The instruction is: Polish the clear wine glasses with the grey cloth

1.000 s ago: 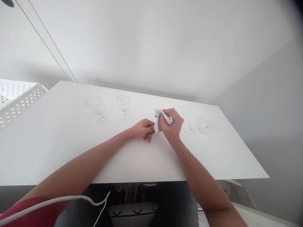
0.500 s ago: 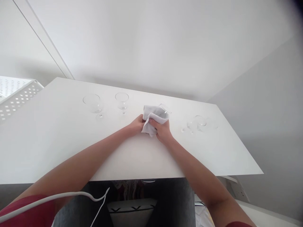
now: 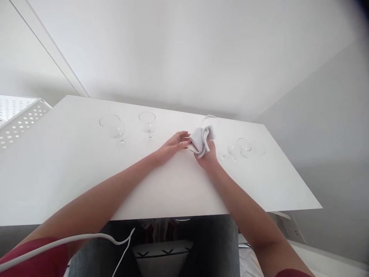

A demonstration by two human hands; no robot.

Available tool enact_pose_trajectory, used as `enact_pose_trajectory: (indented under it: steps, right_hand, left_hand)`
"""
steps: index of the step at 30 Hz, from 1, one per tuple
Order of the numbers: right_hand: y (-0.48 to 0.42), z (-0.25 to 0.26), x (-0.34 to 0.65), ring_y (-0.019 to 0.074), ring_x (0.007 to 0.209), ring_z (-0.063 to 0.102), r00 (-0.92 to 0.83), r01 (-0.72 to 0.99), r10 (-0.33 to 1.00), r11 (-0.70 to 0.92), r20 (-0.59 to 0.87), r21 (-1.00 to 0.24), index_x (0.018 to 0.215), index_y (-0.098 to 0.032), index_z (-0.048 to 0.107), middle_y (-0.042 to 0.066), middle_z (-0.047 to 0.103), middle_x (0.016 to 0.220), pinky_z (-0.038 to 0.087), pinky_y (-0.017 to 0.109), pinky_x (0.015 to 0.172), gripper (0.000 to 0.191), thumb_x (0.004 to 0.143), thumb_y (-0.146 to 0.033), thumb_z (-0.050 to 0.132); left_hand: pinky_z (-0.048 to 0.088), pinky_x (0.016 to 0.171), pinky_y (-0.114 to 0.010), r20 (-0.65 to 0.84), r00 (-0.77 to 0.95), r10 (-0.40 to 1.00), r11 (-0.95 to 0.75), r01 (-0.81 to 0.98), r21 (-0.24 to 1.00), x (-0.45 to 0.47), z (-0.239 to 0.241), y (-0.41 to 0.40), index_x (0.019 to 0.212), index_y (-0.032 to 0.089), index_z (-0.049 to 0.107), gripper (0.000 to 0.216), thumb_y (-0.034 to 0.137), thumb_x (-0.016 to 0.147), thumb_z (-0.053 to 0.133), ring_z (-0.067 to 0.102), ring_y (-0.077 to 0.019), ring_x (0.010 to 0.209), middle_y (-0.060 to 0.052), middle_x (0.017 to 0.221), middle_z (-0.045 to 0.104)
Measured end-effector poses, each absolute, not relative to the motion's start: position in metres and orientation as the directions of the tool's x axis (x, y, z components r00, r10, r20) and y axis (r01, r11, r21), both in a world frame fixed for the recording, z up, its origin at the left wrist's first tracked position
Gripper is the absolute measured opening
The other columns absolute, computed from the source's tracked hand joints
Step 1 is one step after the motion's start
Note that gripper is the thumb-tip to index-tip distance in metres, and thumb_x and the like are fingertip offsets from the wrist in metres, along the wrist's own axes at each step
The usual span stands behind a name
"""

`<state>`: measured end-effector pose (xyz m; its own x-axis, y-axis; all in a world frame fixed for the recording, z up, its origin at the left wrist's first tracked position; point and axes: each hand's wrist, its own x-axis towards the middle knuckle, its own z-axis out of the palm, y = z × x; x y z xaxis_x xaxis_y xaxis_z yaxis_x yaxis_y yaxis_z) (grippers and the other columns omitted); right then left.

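My right hand (image 3: 208, 154) grips a bunched white cloth (image 3: 201, 139) wrapped round a clear stemmed glass (image 3: 209, 120), whose rim shows just above the cloth. My left hand (image 3: 173, 142) lies on the white table (image 3: 72, 169) with its fingers stretched out, fingertips touching the cloth's left edge. Two more stemmed glasses stand upright further left, a wide one (image 3: 111, 125) and a smaller one (image 3: 147, 121). Another glass (image 3: 241, 148) lies on its side to the right of my right hand.
A white perforated rack (image 3: 17, 119) stands at the far left beside the table. The table meets white walls at the back and right. A white cable (image 3: 86, 242) hangs near my left shoulder below the front edge.
Both hands moved slightly right and back with the cloth and glass. My left hand let go of the cloth and stretched flat on the table.
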<state>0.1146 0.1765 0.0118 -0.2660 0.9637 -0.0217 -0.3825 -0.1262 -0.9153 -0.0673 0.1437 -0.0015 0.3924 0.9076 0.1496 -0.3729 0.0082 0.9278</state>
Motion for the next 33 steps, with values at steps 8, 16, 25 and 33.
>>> enact_pose_trajectory:
  steps: [8,16,25,33]
  right_hand:
    - [0.151,0.02,0.107,0.0227,0.059,0.067,-0.806,-0.063,0.572,-0.339,-0.152,-0.939,0.094,-0.021,0.067,0.002,0.07,0.071,0.057,0.038,0.053,0.044,0.076,-0.057,0.086]
    - [0.147,0.022,0.108,0.0268,0.099,0.072,-0.722,0.076,0.689,-0.003,-0.057,-0.997,0.127,-0.026,0.066,0.007,0.074,0.109,0.062,0.043,0.08,0.05,0.082,-0.04,0.083]
    - [0.146,0.021,0.101,0.0257,0.119,0.065,-0.732,-0.01,0.679,0.067,0.053,-0.998,0.126,-0.024,0.065,0.007,0.067,0.124,0.059,0.042,0.097,0.046,0.085,-0.036,0.082]
    - [0.153,0.017,0.123,0.0174,0.069,0.065,-0.839,0.027,0.522,-0.245,-0.156,-0.969,0.114,-0.019,0.066,0.001,0.069,0.083,0.055,0.032,0.06,0.054,0.073,-0.048,0.087]
  left_hand:
    - [0.05,0.103,-0.046,0.315,0.45,0.836,-0.08,-0.467,0.881,-0.076,0.016,0.143,0.125,0.021,0.068,0.058,0.057,0.081,0.081,0.057,-0.0369,0.135,-0.018,0.148,0.061]
    - [0.045,0.108,-0.049,0.338,0.426,0.839,-0.143,-0.426,0.893,-0.073,0.015,0.143,0.102,0.021,0.066,0.047,0.043,0.069,0.092,0.053,-0.0357,0.141,-0.014,0.109,0.076]
    - [0.047,0.095,-0.041,0.295,0.494,0.818,-0.05,-0.45,0.892,-0.08,0.015,0.147,0.099,0.019,0.066,0.042,0.035,0.069,0.091,0.059,-0.0353,0.129,-0.016,0.127,0.071]
    - [0.048,0.09,-0.038,0.318,0.563,0.763,-0.069,-0.418,0.906,-0.081,0.01,0.149,0.097,0.021,0.066,0.054,0.037,0.056,0.096,0.063,-0.0301,0.115,-0.017,0.131,0.066]
